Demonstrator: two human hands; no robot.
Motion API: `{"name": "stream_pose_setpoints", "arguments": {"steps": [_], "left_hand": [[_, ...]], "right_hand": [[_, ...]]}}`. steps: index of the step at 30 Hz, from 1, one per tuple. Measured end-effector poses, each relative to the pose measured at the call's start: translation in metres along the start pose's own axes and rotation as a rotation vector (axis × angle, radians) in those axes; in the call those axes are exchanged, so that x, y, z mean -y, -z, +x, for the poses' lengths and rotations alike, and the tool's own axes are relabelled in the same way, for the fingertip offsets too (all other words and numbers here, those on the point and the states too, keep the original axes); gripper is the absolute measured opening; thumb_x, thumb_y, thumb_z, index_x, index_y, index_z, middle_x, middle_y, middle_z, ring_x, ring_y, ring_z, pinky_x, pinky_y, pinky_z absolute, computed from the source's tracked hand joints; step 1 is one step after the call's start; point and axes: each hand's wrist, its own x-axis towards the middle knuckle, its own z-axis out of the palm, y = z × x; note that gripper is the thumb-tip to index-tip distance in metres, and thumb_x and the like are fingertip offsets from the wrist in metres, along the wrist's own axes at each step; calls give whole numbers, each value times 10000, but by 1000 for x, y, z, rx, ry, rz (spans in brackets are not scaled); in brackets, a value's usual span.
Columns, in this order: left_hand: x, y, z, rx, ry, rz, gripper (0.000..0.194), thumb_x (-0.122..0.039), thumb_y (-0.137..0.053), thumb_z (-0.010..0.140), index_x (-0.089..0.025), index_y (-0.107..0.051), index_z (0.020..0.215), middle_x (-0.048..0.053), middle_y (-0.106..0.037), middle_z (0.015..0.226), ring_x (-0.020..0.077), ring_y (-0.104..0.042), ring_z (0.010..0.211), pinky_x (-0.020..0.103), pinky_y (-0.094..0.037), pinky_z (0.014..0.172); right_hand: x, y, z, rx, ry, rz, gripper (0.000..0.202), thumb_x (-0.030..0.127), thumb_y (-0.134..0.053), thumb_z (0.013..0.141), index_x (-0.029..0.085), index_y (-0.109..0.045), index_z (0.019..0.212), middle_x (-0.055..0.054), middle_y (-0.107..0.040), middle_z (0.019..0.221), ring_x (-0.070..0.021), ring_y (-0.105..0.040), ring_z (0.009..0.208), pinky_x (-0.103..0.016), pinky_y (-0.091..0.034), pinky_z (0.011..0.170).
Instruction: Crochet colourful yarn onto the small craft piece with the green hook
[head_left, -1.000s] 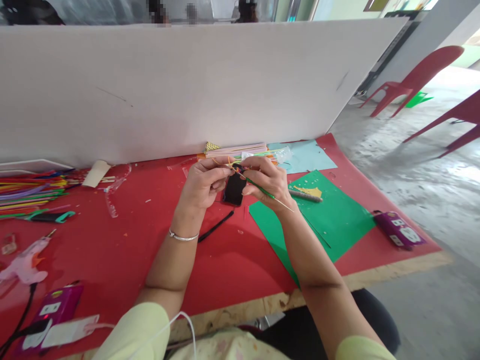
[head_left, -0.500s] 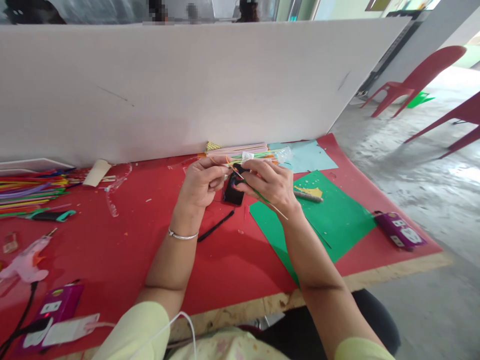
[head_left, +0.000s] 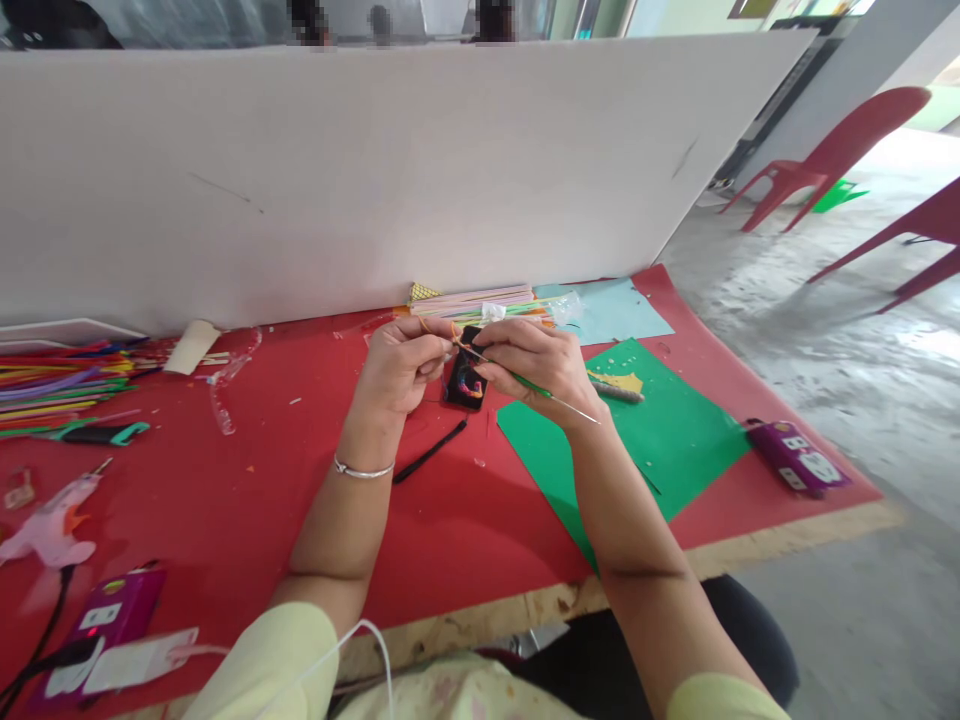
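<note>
In the head view, the left hand pinches an orange string, its thumb closed against the first finger. The right hand is closed also, around a thin stick with a green grip. The stick lies slanting: its front end points left and away, to the string just beside the left fingertips; its back end points towards the near edge of the bench. Both hands are nearer to the far edge. If the tip passes through the string, I cannot tell.
</note>
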Motion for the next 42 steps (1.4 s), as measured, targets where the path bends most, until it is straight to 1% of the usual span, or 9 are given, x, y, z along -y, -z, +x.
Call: {"name": "stream_pose_setpoints", "arguments": {"steps": [4,10,15,19,23,29,37,40,42], "left_hand": [[0,1,0,38,25,-24,153,-136,-758,537,-166,-794,683,-63,-458,457,28,-285,414,196,-171,423],[0,5,0,72,39,-54,144,-143,-780,553,-171,-812,691,-56,-470,470,29,-290,421,190,-160,415],[-2,5,-1,88,27,-42,120,-149,-775,564,-174,-806,677,-63,-439,450,33,-286,415,196,-175,417],[0,0,-3,81,-31,-45,130,-161,-814,593,-182,-827,720,-40,-534,496,33,-325,417,202,-209,420],[6,-8,-4,71,-29,-77,180,-177,-857,587,-183,-844,767,-12,-652,592,28,-361,415,204,-225,415],[7,-12,-5,38,-73,-88,176,-185,-832,601,-193,-854,775,-31,-613,580,27,-347,435,192,-200,407],[6,-11,-5,38,-46,-92,215,-194,-838,596,-204,-851,810,12,-719,734,73,-513,535,185,-287,409],[6,-13,-6,71,-62,-106,255,-219,-824,625,-199,-856,878,37,-790,898,62,-520,531,185,-267,391],[6,-14,-7,84,-69,-126,272,-218,-841,629,-201,-855,900,26,-779,862,59,-507,516,183,-257,383]], "right_hand": [[1,2,0,35,-67,99,304,417,-607,1115,213,-800,999,-81,-856,1210,-202,-825,1068,-334,-626,933],[1,-7,0,-27,-165,429,291,405,-577,1125,227,-805,1088,-88,-868,1190,-211,-827,1138,-370,-649,992],[3,-5,1,-40,-319,656,442,490,-544,1123,224,-788,868,-93,-861,1165,-221,-811,1124,-400,-655,998],[5,-18,3,-120,-512,806,566,625,-547,1087,213,-726,743,-83,-811,1049,-174,-756,894,-340,-657,829],[5,-40,3,-191,-657,1040,560,736,-564,1031,232,-677,814,-27,-691,864,-140,-638,721,-277,-592,637],[11,-42,5,-228,-694,912,564,725,-570,1037,225,-689,804,-5,-621,777,-126,-582,687,-272,-513,612],[17,-41,9,-260,-715,979,592,753,-553,1024,226,-695,795,-20,-627,859,-121,-591,731,-270,-534,627],[18,-42,8,-283,-738,983,535,734,-577,1024,238,-729,895,2,-597,792,-126,-587,721,-276,-542,651],[17,-45,7,-304,-750,993,502,730,-589,1021,256,-750,1043,17,-592,770,-130,-590,715,-280,-545,663]]}}
